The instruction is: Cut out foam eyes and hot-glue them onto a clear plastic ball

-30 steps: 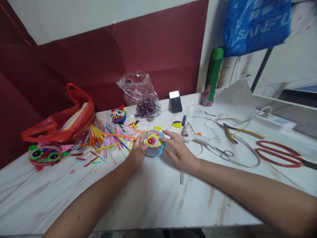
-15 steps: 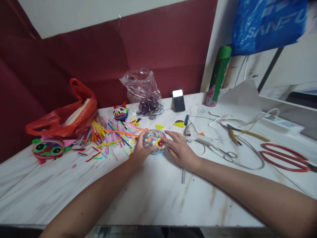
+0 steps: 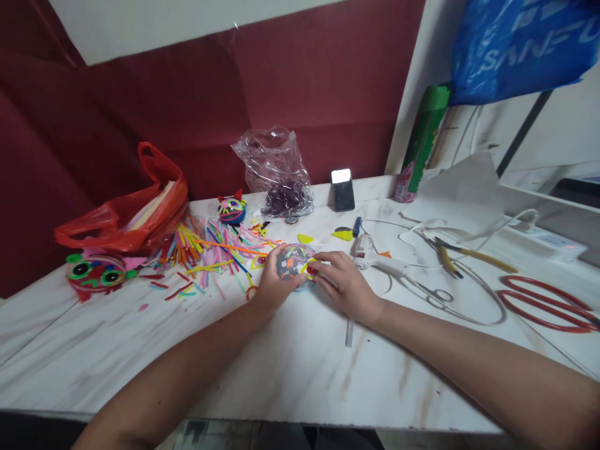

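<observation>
My left hand [image 3: 273, 284] is closed around the near left side of a round, grey-patterned craft ball [image 3: 290, 257] with multicoloured flecks and a pale bluish rim. At its right side, my right hand [image 3: 349, 284] pinches a yellow eye-shaped piece [image 3: 310, 269] with a red centre. The piece lies against the ball; whether it is stuck there I cannot tell. Left of the ball is a similar yellow and red eye piece [image 3: 259, 260]. Yellow cut-outs [image 3: 305, 238] lie just behind the ball, and a white glue gun [image 3: 387, 265] rests right of my right hand.
Coloured fuzzy sticks [image 3: 210, 250] spread leftward near a red plastic bag [image 3: 126, 219]. Two decorated animal heads, one red-and-green [image 3: 98, 275] and one blue [image 3: 232, 210], stand there. Pliers [image 3: 475, 255], small scissors [image 3: 435, 297], red-handled scissors [image 3: 546, 303] and a spray can [image 3: 422, 147] are at right.
The whole view has shifted slightly. My right fingers have drawn together on the eye piece, which now looks more tilted. My left hand keeps its hold on the ball.
</observation>
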A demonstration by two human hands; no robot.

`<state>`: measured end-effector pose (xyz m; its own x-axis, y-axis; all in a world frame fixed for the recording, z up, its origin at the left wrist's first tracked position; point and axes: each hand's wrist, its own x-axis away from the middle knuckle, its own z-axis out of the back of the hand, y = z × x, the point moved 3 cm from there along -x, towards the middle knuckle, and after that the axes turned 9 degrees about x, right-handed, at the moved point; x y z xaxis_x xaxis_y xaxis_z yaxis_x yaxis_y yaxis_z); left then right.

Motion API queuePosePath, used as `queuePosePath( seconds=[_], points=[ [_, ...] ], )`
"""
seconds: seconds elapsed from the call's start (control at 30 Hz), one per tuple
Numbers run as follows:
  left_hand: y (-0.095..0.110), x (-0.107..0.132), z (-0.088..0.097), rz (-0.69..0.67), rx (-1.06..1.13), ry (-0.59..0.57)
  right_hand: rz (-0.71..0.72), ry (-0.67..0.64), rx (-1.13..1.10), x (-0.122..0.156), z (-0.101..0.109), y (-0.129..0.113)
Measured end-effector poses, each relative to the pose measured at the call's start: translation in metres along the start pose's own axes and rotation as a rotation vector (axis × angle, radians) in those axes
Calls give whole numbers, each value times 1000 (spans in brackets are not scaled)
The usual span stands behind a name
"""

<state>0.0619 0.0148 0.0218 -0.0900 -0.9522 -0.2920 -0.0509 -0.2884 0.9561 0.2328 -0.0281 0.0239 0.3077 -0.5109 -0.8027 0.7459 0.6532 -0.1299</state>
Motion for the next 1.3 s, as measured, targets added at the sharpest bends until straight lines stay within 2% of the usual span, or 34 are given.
queuePosePath(
  seconds=[0.23, 0.53, 0.73, 0.87, 0.97, 1.13, 1.3],
  points=[
    [3, 3, -5, 1, -11, 9, -18, 49, -25, -1, -2, 2],
    [9, 7, -9, 18, -11, 0, -27, 37, -57, 1, -3, 4],
    [7, 1, -4, 14, -19, -16, -34, 6, -110, 0, -2, 0],
    [1, -2, 1, 88, 61, 1, -63, 35, -144, 0, 2, 3],
    [-5, -6, 6, 134, 136, -1, -117, 9, -143, 2, 0, 10],
    [-18, -15, 11, 231, 447, -91, -236, 19, -172, 3, -3, 18],
    [-21, -20, 13, 227, 628, -109, -406, -1, -217, 1, -2, 23]
  ],
)
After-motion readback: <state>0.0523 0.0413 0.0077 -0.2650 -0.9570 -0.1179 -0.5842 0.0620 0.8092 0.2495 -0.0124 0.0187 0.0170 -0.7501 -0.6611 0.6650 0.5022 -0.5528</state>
